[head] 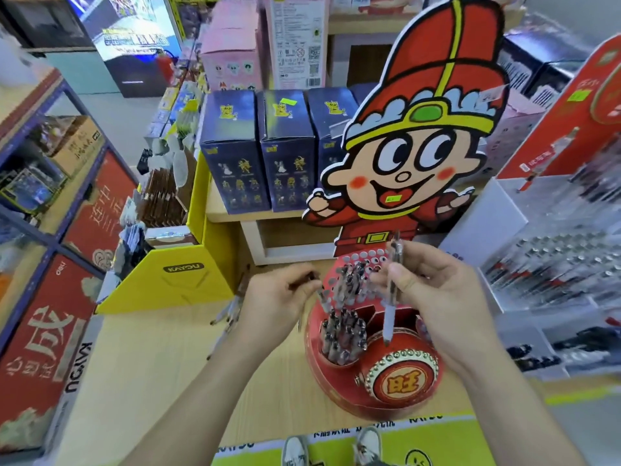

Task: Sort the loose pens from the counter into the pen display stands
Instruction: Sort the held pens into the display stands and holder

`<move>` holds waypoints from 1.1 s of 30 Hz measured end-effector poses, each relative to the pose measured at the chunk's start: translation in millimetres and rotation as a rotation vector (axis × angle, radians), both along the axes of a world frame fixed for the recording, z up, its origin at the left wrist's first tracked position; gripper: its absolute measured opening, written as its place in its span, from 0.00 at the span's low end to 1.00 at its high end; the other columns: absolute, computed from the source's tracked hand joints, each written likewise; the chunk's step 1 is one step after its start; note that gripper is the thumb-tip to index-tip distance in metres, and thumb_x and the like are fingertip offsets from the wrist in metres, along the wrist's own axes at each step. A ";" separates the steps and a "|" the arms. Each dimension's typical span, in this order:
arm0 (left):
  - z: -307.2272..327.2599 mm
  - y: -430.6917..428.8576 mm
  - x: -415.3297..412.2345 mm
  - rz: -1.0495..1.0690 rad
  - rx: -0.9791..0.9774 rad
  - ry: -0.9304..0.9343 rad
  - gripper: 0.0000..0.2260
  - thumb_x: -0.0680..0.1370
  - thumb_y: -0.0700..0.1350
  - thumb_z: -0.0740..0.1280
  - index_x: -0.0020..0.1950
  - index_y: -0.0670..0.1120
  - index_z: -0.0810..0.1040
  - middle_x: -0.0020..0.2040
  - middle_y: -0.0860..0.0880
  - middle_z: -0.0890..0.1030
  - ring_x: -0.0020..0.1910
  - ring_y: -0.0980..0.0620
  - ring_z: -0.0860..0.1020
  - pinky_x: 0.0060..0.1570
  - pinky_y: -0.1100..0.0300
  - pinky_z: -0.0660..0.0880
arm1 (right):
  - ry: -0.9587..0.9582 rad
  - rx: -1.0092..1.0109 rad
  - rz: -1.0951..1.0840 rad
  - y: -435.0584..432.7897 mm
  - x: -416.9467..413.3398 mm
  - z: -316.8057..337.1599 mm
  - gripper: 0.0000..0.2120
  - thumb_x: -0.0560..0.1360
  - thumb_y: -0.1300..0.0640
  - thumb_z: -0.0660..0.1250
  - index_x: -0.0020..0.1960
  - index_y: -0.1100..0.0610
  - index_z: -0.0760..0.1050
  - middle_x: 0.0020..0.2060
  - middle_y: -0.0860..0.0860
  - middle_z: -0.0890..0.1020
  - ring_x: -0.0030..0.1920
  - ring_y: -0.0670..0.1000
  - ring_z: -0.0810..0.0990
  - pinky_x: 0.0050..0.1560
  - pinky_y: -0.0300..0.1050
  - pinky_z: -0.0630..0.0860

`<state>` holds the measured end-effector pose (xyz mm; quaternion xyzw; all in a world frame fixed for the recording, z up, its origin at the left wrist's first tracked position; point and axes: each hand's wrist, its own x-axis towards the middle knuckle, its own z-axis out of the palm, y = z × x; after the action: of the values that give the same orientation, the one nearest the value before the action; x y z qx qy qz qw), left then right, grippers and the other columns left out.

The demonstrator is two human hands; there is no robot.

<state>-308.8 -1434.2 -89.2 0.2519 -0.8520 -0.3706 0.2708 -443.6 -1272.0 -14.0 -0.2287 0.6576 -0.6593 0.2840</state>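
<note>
Pens [228,314] lie loose on the counter [151,364]; likely light, stiff, slick, best taken mid-barrel; right hand [447,297] pinches a pen [389,314] over the red stand [336,391]; left hand [275,304] pinches a second pen [319,294].

Bright, even shop light leaves only faint, soft shadows on the counter [151,364]. The whole frame is slightly soft; the pens [389,317] in the left hand [275,307] and right hand [443,297] smear with motion blur. Edges bow strongly, and the shelves [50,210] lean.

Red round display stand [400,381], pens [342,334] upright in holes; another pen [389,317] vertical above it; loose pens [228,314] lying alongside left.
</note>
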 end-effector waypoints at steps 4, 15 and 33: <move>2.6 2.2 -6.0 -0.046 -0.046 0.033 0.07 0.72 0.47 0.73 0.49 0.53 0.81 0.42 0.66 0.80 0.42 0.69 0.77 0.43 0.69 0.74 | -0.024 0.005 -0.026 -2.6 4.2 -1.1 0.10 0.77 0.68 0.65 0.52 0.56 0.80 0.43 0.53 0.86 0.45 0.55 0.86 0.47 0.50 0.83; 2.8 7.7 -17.4 -0.070 -0.061 -0.199 0.12 0.73 0.55 0.71 0.52 0.51 0.82 0.45 0.55 0.84 0.43 0.58 0.80 0.44 0.57 0.78 | -0.119 -0.082 -0.022 -10.1 5.7 -1.9 0.13 0.64 0.60 0.74 0.48 0.58 0.80 0.40 0.54 0.85 0.39 0.55 0.84 0.43 0.52 0.82; 12.6 1.2 -16.0 -0.157 0.113 -0.319 0.14 0.72 0.47 0.75 0.58 0.51 0.82 0.46 0.59 0.82 0.44 0.63 0.79 0.50 0.62 0.77 | -0.223 -0.154 -0.128 -13.7 10.6 1.2 0.06 0.74 0.66 0.67 0.49 0.61 0.78 0.39 0.51 0.82 0.45 0.56 0.86 0.41 0.48 0.83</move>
<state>-324.9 -1433.1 -76.6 0.2552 -0.8788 -0.3934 0.0881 -432.9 -1285.7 -12.8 -0.1330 0.5827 -0.7457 0.2945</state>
